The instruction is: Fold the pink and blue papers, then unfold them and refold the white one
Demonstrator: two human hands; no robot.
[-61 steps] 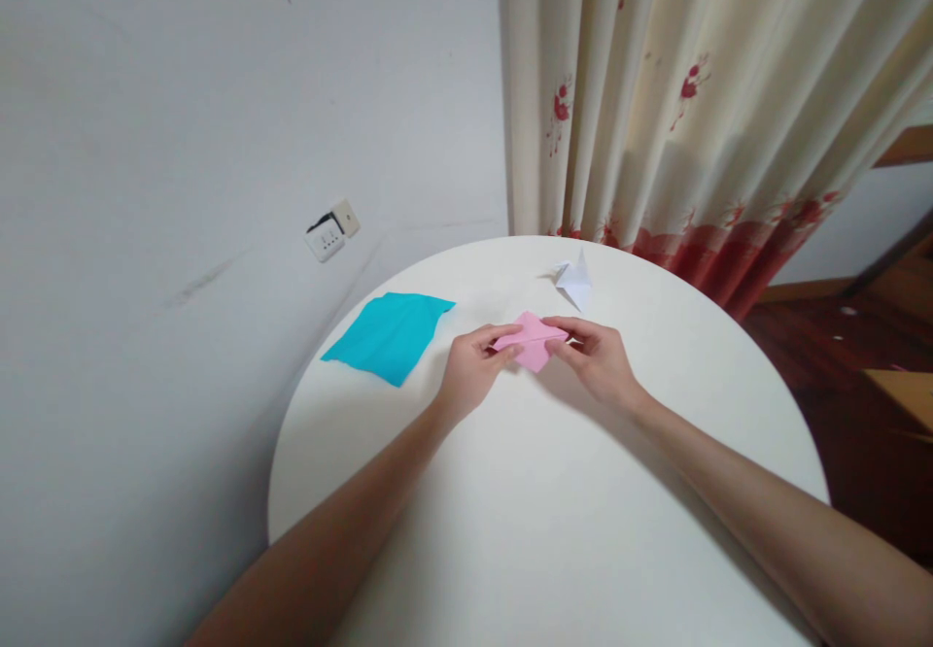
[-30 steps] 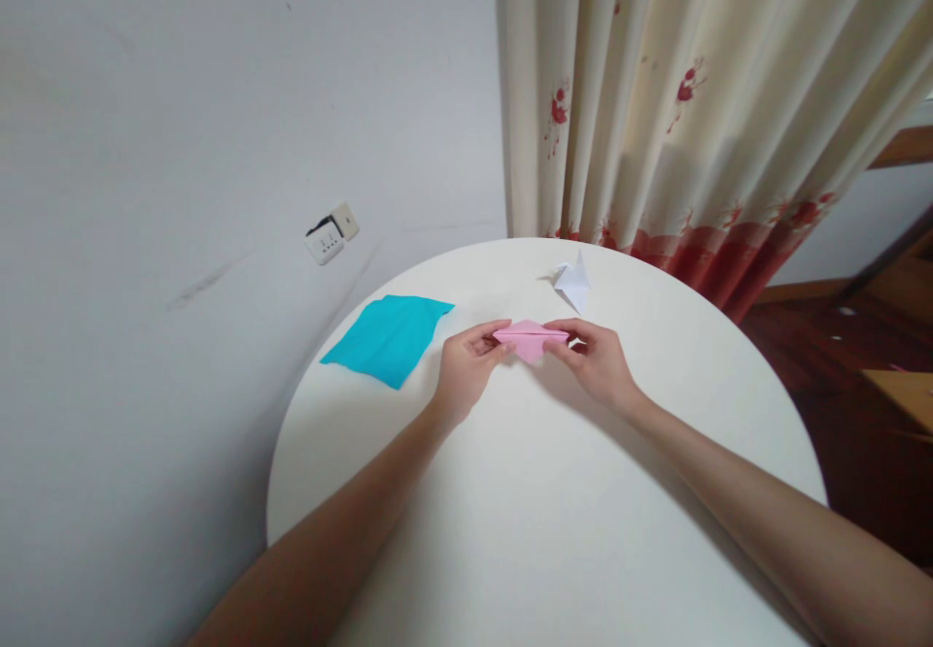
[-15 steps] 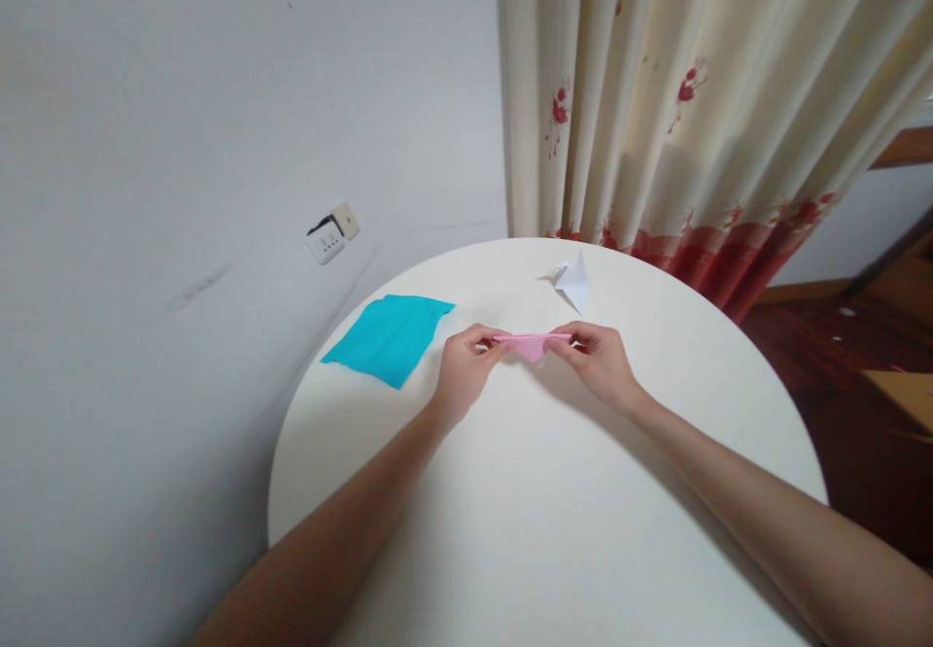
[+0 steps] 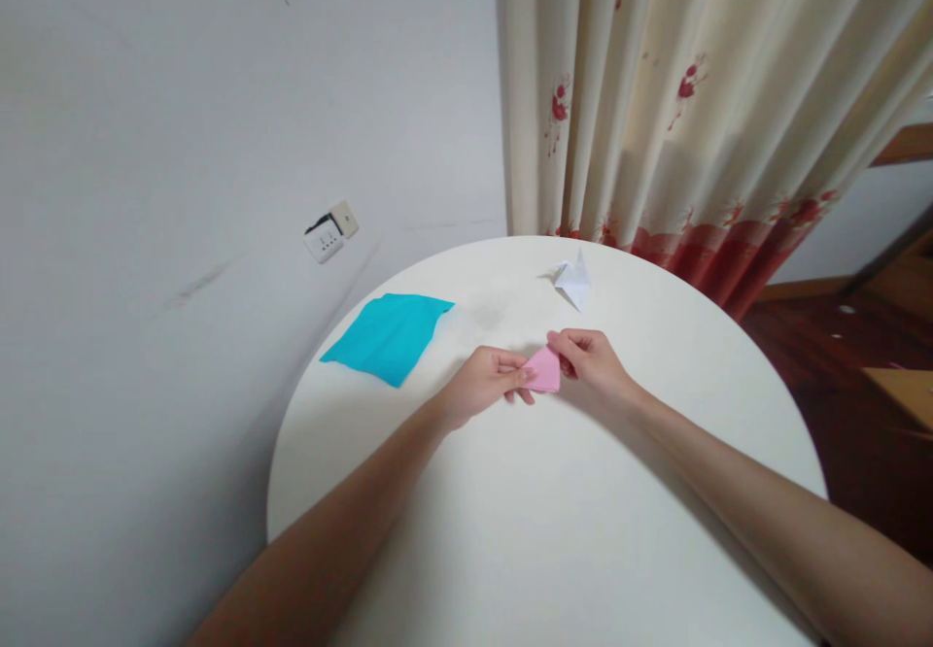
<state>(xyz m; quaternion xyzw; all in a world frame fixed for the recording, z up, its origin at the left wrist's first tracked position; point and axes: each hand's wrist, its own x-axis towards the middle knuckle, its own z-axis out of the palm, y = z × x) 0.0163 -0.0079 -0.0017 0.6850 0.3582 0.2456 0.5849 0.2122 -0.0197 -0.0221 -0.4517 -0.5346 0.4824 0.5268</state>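
Observation:
A small folded piece of pink paper (image 4: 544,372) is held between my two hands, over the middle of the table. My left hand (image 4: 485,383) pinches its left part, the thumb lying on top and the other fingers beneath. With thumb and forefinger, my right hand (image 4: 589,357) grips the upper right corner. Behind the hands stands a folded white paper crane (image 4: 573,281). Left of my left hand lies a turquoise sheet (image 4: 394,334) with slightly uneven edges.
The round white table (image 4: 583,530) stands close to a pale wall (image 4: 219,93) with a socket (image 4: 325,239) on it. A cream curtain (image 4: 627,93) with red flowers hangs behind the table. On the right, dark wooden floor (image 4: 816,375) shows.
The pink paper has turned from nearly edge-on to showing its flat face. My left hand has shifted right and nearer to me; my right hand has moved its grip to the upper corner.

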